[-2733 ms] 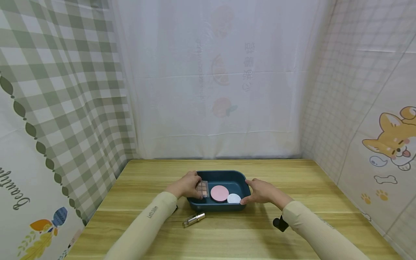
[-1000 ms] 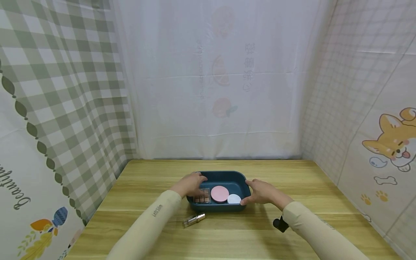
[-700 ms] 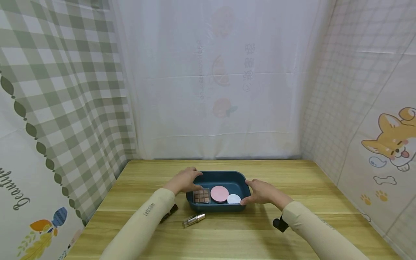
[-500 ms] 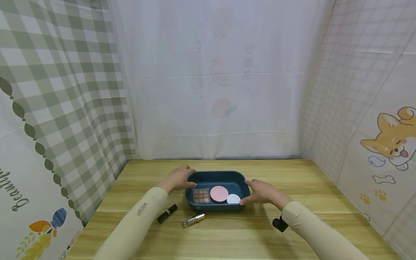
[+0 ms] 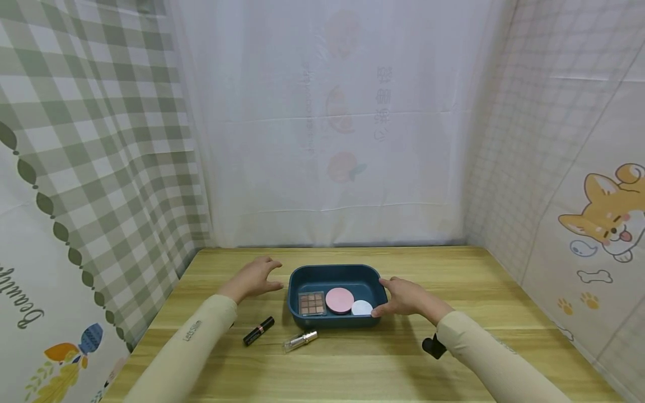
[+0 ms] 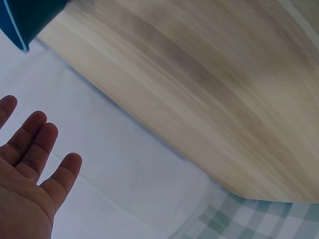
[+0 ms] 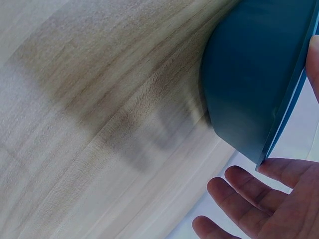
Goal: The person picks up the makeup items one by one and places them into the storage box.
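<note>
A dark blue rectangular bin [image 5: 339,323] stands on the table. Inside lie a clear-lidded eyeshadow palette [image 5: 312,303], a pink round compact [image 5: 340,300] and a white round disc [image 5: 361,307], side by side along its front. My left hand [image 5: 256,278] is left of the bin, off its rim, fingers spread and holding nothing; the left wrist view also shows the bare palm and parted fingers. My right hand [image 5: 403,296] holds the bin's right end by the rim, thumb near the front corner, index finger toward the back, other fingers loose.
Before the bin lie a clear and silver lipstick tube [image 5: 300,341] and a black lipstick tube [image 5: 259,331]. The wooden table [image 5: 353,369] has a white curtain [image 5: 322,184] behind it and a checked cloth [image 5: 126,140] on the left.
My left hand set the eyeshadow palette flat in the bin's left part, let go and moved out to the left, uncovering the black lipstick. My right hand stayed at the rim.
</note>
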The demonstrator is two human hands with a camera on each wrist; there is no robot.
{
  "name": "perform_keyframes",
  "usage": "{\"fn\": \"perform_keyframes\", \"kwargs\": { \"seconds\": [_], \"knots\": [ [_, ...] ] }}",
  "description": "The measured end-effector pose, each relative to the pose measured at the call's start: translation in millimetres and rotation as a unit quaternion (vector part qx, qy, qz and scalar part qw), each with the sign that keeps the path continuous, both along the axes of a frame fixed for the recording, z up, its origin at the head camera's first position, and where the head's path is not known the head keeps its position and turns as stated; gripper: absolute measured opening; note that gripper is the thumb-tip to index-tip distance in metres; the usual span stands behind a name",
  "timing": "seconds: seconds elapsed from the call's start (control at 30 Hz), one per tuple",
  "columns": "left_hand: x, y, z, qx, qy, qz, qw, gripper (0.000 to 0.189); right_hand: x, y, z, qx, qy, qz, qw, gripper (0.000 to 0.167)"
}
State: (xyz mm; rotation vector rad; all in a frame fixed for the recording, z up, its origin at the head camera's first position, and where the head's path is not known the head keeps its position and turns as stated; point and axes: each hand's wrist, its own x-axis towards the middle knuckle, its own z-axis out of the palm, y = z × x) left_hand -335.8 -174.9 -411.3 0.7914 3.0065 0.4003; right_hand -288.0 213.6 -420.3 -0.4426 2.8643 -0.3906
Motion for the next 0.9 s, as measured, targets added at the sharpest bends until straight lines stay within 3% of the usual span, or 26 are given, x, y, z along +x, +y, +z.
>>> {"fn": "perform_keyframes", "kwargs": {
  "seconds": [0.33,0.6,0.9],
  "knots": [
    [8.2,-22.1,-10.2,-0.01,0.004,0.0,0.9999,0.055,-0.5,1,-1.2,0.003,-0.002,-0.002,1.0,0.102],
    [21.6,-39.3,-15.6,-0.015,0.001,0.003,0.9999,0.056,-0.6,1,-0.8,0.008,0.001,-0.004,1.0,0.101],
    [36.2,-53.6,-31.8,-0.001,0.017,0.005,0.9998,0.058,0.0,1,-1.9,0.003,0.001,-0.004,1.0,0.102]
  ]
}}
